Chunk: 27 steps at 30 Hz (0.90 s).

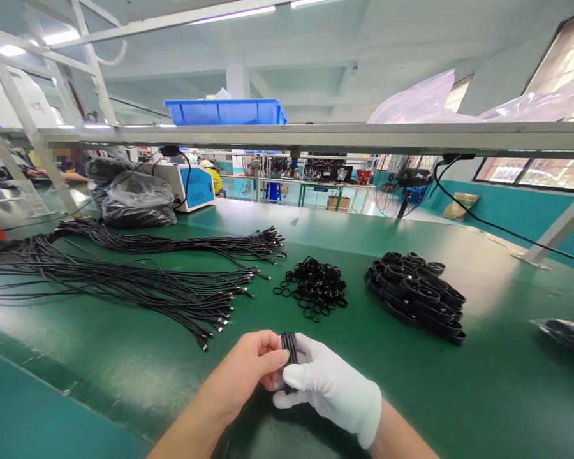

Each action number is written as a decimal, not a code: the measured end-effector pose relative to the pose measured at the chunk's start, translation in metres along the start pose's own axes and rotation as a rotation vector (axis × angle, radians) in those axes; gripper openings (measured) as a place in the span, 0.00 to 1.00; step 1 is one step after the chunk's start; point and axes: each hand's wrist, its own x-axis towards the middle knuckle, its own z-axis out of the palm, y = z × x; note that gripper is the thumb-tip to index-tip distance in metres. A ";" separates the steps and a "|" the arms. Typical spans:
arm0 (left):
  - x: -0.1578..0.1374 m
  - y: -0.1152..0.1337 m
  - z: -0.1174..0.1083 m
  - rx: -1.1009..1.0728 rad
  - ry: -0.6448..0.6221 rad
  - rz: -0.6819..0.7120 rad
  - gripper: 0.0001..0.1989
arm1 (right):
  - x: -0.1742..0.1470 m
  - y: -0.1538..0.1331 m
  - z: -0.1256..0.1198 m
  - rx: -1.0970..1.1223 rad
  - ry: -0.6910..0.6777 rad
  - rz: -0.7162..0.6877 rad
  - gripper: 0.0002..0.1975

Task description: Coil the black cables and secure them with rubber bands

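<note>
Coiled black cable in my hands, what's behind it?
Behind the coiled black cable are the green tabletop and a pile of small black rings. The cable itself, the bare left hand and the white-gloved right hand hide whatever lies directly behind them.

Gloved right fingers (297, 377) are hiding part of the black coil (289, 346); a plastic bag (568, 335) is running off the right edge, its dark contents seemingly blurring.

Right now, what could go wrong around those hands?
The coiled black cable held between the bare left hand and white-gloved right hand might spring open if the grip slackens.
The loose pile of small black rings just beyond could scatter if brushed.
The long black metal-tipped cables overlap; pulling one may tangle others.
</note>
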 end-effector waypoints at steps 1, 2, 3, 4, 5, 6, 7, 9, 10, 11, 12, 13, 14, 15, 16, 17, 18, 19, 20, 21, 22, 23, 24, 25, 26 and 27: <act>0.000 0.000 0.000 0.007 -0.005 0.009 0.10 | 0.000 0.001 -0.001 0.000 0.013 0.006 0.22; 0.000 0.001 0.001 0.021 -0.002 0.017 0.09 | 0.000 0.001 -0.001 -0.001 0.022 0.009 0.22; 0.000 0.002 0.001 0.050 0.006 0.021 0.09 | 0.000 0.000 -0.001 0.002 0.017 0.010 0.22; 0.000 0.003 0.002 0.092 0.016 0.019 0.09 | 0.000 0.000 -0.001 0.008 -0.003 0.016 0.21; -0.001 0.004 0.002 0.134 0.029 0.010 0.10 | 0.000 -0.001 -0.001 0.020 -0.034 0.030 0.21; -0.002 0.005 0.002 0.189 0.060 0.009 0.11 | 0.000 -0.002 -0.001 0.039 -0.065 0.051 0.21; -0.003 0.005 0.002 0.264 0.116 0.026 0.11 | -0.001 -0.002 -0.001 0.065 -0.084 0.070 0.22; -0.006 0.004 0.001 0.440 0.273 0.123 0.08 | -0.001 -0.004 0.000 0.103 -0.088 0.097 0.24; -0.008 0.003 0.001 0.517 0.336 0.193 0.05 | -0.002 -0.004 0.000 0.105 -0.080 0.106 0.24; -0.009 0.001 0.001 0.586 0.371 0.267 0.07 | -0.002 -0.004 0.001 0.092 -0.066 0.108 0.24; -0.010 -0.001 0.002 0.633 0.371 0.331 0.11 | -0.002 -0.003 0.001 0.066 -0.049 0.109 0.24; -0.011 -0.003 0.003 0.654 0.350 0.376 0.14 | -0.002 -0.003 0.002 0.031 -0.032 0.111 0.24; -0.010 -0.006 0.003 0.670 0.334 0.408 0.16 | -0.002 -0.002 0.002 0.000 -0.018 0.109 0.24; -0.010 -0.009 0.004 0.689 0.332 0.430 0.17 | -0.001 -0.001 0.002 -0.024 -0.010 0.103 0.24; -0.009 -0.011 0.004 0.711 0.349 0.444 0.17 | -0.001 0.000 0.002 -0.039 -0.012 0.096 0.25; -0.008 -0.014 0.005 0.728 0.377 0.456 0.16 | 0.000 0.001 0.001 -0.043 -0.024 0.091 0.25; -0.007 -0.016 0.005 0.734 0.409 0.470 0.15 | 0.000 0.002 0.001 -0.040 -0.040 0.087 0.25; -0.006 -0.017 0.005 0.728 0.440 0.485 0.15 | 0.001 0.003 0.001 -0.032 -0.056 0.084 0.25; -0.005 -0.019 0.005 0.714 0.466 0.498 0.14 | 0.001 0.003 0.001 -0.024 -0.068 0.083 0.25; -0.005 -0.020 0.006 0.692 0.489 0.506 0.14 | 0.002 0.004 0.001 -0.020 -0.068 0.079 0.25; -0.005 -0.021 0.006 0.670 0.506 0.510 0.13 | 0.002 0.004 0.001 -0.018 -0.058 0.067 0.25; -0.005 -0.022 0.007 0.652 0.518 0.510 0.13 | 0.003 0.004 0.002 -0.023 -0.042 0.050 0.25; -0.005 -0.022 0.008 0.642 0.527 0.505 0.13 | 0.003 0.004 0.003 -0.030 -0.028 0.034 0.25; -0.005 -0.023 0.008 0.637 0.533 0.503 0.13 | 0.003 0.005 0.003 -0.033 -0.020 0.021 0.25; -0.005 -0.024 0.008 0.635 0.540 0.503 0.13 | 0.003 0.005 0.003 -0.033 -0.020 0.017 0.25; -0.005 -0.025 0.008 0.635 0.546 0.505 0.13 | 0.003 0.005 0.004 -0.030 -0.026 0.020 0.25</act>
